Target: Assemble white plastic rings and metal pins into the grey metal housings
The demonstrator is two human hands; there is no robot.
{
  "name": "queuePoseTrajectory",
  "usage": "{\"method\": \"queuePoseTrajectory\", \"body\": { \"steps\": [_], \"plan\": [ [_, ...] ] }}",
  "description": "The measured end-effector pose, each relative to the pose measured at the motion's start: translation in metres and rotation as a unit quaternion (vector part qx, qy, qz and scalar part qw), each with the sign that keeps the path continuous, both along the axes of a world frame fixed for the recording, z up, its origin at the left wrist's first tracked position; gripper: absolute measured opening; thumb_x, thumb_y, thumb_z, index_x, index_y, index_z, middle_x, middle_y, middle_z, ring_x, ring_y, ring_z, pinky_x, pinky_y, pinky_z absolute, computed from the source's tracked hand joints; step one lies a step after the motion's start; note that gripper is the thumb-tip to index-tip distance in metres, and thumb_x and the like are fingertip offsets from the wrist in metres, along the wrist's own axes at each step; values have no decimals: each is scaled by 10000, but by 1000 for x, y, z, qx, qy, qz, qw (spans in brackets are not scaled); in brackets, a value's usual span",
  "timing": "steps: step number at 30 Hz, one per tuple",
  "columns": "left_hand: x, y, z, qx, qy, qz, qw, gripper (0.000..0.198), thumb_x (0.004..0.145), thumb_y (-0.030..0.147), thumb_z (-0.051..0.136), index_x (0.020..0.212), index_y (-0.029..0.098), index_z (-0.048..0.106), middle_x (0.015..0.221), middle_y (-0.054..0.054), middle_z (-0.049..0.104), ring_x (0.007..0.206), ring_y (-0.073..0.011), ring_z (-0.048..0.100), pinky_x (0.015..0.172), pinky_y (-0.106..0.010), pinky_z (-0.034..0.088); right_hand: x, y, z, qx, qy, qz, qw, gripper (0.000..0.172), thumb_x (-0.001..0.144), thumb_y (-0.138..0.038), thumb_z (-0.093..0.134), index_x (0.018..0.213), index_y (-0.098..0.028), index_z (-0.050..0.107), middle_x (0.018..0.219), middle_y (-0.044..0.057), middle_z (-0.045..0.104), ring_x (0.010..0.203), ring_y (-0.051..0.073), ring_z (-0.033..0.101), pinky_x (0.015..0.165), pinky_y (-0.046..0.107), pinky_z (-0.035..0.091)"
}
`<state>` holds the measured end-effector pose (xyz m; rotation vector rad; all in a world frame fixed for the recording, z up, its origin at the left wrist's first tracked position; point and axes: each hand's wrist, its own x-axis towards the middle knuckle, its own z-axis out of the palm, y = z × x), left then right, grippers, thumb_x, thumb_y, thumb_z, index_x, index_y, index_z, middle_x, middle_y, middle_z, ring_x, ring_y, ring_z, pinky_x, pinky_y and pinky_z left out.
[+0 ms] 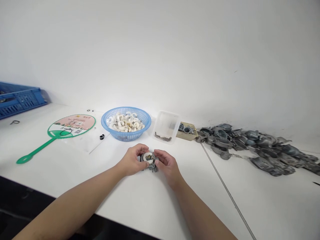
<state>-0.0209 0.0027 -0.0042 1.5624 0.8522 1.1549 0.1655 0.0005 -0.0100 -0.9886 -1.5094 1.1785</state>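
Observation:
A small grey metal part (151, 167) with a white ring (148, 158) set in its top rests on the white table in front of me. My left hand (133, 161) grips its left side, fingers behind and thumb at the front by the ring. On the right side, my right hand (169, 165) holds the same part between curled fingers and thumb. Just behind the hands stands a blue basket (126, 135) filled with white plastic rings.
Right of the basket are a clear tray (166, 125) with metal pins and a beige tray (186, 135) of small parts. Grey metal castings (267, 153) are heaped at right, near a thin rod (225, 187). A green-handled fan (73, 124) and blue crate (22, 100) are left.

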Motion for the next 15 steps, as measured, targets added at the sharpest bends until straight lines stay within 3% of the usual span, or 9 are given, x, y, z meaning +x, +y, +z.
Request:
{"method": "queuePoseTrajectory", "body": {
  "steps": [3, 8, 12, 15],
  "plan": [
    [1, -1, 2, -4, 4, 7, 1000, 452, 614, 79, 680, 1026, 153, 509, 985, -77, 614, 923, -190, 594, 838, -340, 470, 5, 2, 2, 18, -13, -65, 998, 465, 711, -465, 662, 1078, -193, 578, 1067, 107, 630, 975, 241, 605, 862, 404, 487],
    [2, -2, 4, -7, 4, 17, 1000, 481, 593, 63, 684, 1031, 156, 510, 987, -78, 616, 888, -184, 598, 820, -335, 474, 12, 14, 8, 54, -36, -233, 970, 406, 718, -464, 645, 1006, -182, 602, 1009, 107, 648, 945, 245, 611, 883, 424, 481],
    [3, -3, 6, -11, 7, 18, 1000, 473, 589, 70, 683, 1022, 159, 515, 961, -71, 625, 867, -184, 600, 788, -318, 479, 12, 28, 23, 90, -111, -277, 950, 382, 742, -449, 607, 1003, -170, 612, 982, 98, 659, 915, 241, 623, 839, 391, 501],
    [3, -3, 6, -4, 10, 24, 1000, 455, 591, 86, 676, 1012, 166, 523, 952, -60, 626, 851, -176, 595, 770, -300, 475, 10, 44, 37, 129, -232, -284, 921, 345, 765, -417, 562, 990, -163, 620, 956, 85, 669, 883, 218, 632, 832, 345, 493]
  ]
}}
